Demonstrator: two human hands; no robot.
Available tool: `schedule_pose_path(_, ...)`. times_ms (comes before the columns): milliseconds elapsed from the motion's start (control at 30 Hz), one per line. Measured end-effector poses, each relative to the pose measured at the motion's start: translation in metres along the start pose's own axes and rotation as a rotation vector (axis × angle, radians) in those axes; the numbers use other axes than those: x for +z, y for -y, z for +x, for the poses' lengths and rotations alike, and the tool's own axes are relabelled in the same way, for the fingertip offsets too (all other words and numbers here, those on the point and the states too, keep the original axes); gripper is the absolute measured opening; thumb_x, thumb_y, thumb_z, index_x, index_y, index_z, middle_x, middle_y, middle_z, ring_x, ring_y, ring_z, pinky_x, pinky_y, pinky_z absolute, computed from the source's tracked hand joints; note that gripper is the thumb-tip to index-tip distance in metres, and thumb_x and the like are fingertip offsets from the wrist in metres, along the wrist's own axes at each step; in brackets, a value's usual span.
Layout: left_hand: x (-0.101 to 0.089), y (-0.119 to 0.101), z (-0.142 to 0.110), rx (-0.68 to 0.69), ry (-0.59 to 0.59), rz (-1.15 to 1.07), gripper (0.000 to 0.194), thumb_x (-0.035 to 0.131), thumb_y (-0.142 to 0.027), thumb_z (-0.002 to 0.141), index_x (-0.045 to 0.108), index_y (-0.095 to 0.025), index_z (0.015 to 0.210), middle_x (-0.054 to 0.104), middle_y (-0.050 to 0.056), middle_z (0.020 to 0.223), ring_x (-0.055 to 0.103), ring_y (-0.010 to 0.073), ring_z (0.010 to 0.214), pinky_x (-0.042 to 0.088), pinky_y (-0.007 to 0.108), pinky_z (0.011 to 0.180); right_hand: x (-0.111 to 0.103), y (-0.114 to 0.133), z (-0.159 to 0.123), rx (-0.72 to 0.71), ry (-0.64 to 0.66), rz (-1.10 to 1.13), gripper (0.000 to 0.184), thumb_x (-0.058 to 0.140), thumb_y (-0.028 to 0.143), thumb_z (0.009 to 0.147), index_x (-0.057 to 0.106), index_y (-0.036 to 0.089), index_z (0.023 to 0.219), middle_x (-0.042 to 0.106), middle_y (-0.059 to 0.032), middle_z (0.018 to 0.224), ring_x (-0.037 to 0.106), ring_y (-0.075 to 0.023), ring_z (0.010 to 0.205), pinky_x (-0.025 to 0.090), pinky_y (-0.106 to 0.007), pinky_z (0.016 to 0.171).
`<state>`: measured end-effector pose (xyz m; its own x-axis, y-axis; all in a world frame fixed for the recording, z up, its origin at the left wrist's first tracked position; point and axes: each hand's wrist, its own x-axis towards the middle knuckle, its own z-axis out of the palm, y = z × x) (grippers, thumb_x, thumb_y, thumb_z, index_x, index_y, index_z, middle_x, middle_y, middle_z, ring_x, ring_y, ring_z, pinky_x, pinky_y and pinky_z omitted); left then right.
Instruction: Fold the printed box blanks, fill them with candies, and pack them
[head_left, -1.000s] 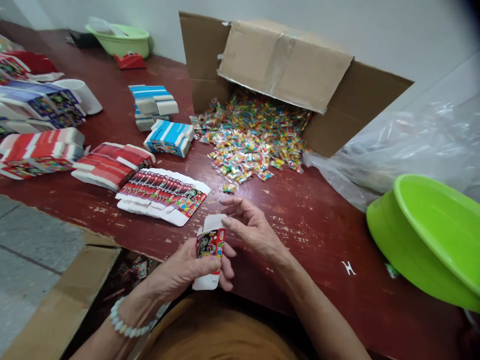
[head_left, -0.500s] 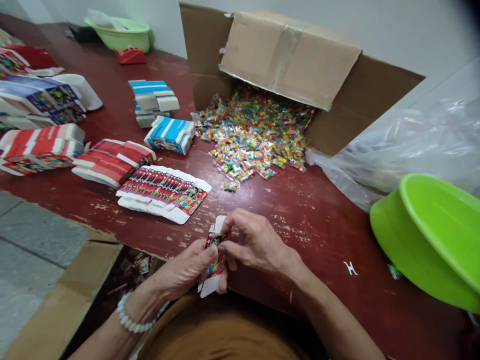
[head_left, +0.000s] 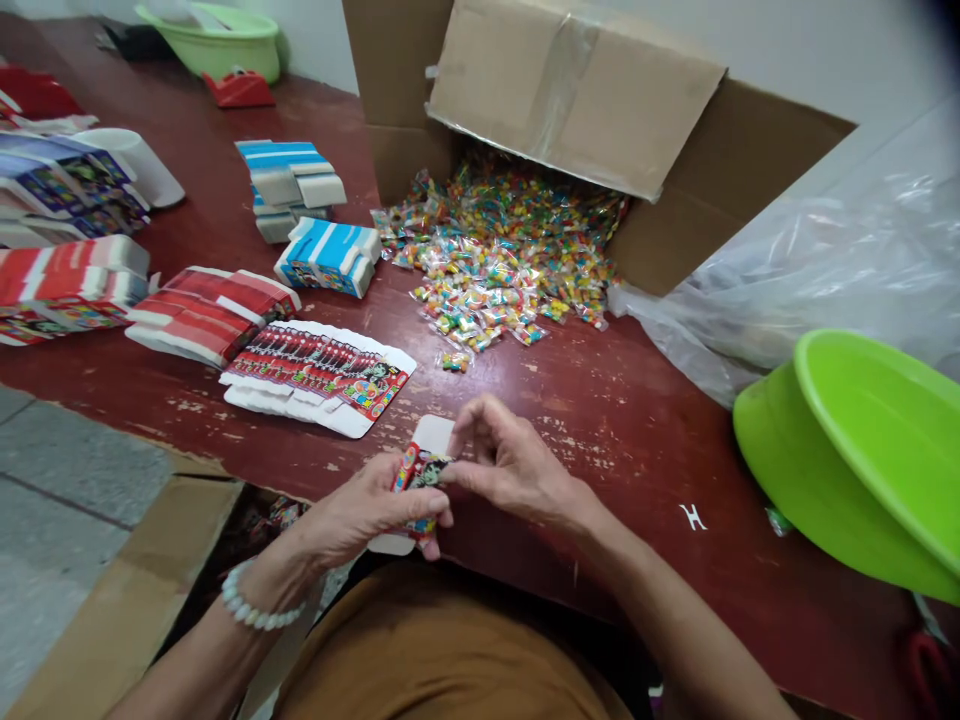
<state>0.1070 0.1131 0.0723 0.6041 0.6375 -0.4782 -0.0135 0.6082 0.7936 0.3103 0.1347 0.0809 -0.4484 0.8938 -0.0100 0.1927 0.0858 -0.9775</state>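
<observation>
Near the table's front edge, my left hand (head_left: 386,503) is wrapped round a small printed carton (head_left: 421,472), red with colourful pictures. White flaps stick out at the carton's top and bottom ends. My right hand (head_left: 504,458) has its thumb and fingers closed on the carton's upper right edge, by the top flap. Just beyond my hands, a fanned stack of flat red cartons (head_left: 322,375) lies on the table. Past it spreads a heap of clear candy packets (head_left: 487,270), with one packet (head_left: 454,361) lying nearest to me.
A cardboard box (head_left: 577,90) on its side spills the packets. Bundles of blue cartons (head_left: 330,255) and red cartons (head_left: 214,310) stand to the left. At the right, a green basin (head_left: 772,450) sits before plastic sheeting (head_left: 825,260). An open box (head_left: 142,590) is below the table's left edge.
The carton has turned in my hands, showing a different face, and its top flap now stands wide. My view has shifted slightly, so the table things appear a little higher and further left.
</observation>
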Motion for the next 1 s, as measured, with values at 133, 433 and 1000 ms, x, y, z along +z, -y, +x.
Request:
schedule_pose_path(133, 0.002, 0.003, 0.004, 0.059, -0.15, -0.031, 0.039, 0.083, -0.042, 0.072, 0.065, -0.014, 0.094, 0.074, 0.006, 0.076, 0.07, 0.0184, 0.056, 0.056, 0.029, 0.058, 0.017, -0.012, -0.003, 0.025, -0.193, -0.002, 0.018, 0.067, 0.03, 0.085, 0.066, 0.02, 0.099, 0.064, -0.0022, 0.092, 0.057, -0.0127, 0.073, 0.049, -0.027, 0.069)
schedule_pose_path(433, 0.018, 0.015, 0.011, 0.368, -0.51, 0.026, 0.066, 0.083, -0.032, 0.073, 0.043, -0.025, 0.124, 0.075, 0.005, 0.105, 0.074, 0.0209, 0.087, 0.06, 0.031, 0.073, 0.017, -0.016, -0.005, 0.086, -0.342, 0.007, 0.017, 0.059, 0.032, 0.089, 0.066, 0.02, 0.099, 0.066, 0.0007, 0.078, 0.059, -0.0138, 0.069, 0.047, -0.026, 0.067)
schedule_pose_path(1000, 0.016, 0.012, 0.008, 0.321, -0.505, 0.024, 0.029, 0.078, -0.043, 0.079, 0.066, -0.021, 0.094, 0.071, -0.001, 0.083, 0.064, 0.0147, 0.073, 0.053, 0.023, 0.065, 0.018, -0.022, -0.002, 0.221, -0.268, 0.386, 0.024, 0.079, 0.037, 0.072, 0.066, 0.017, 0.074, 0.067, -0.0003, 0.073, 0.059, -0.0128, 0.066, 0.051, -0.027, 0.066)
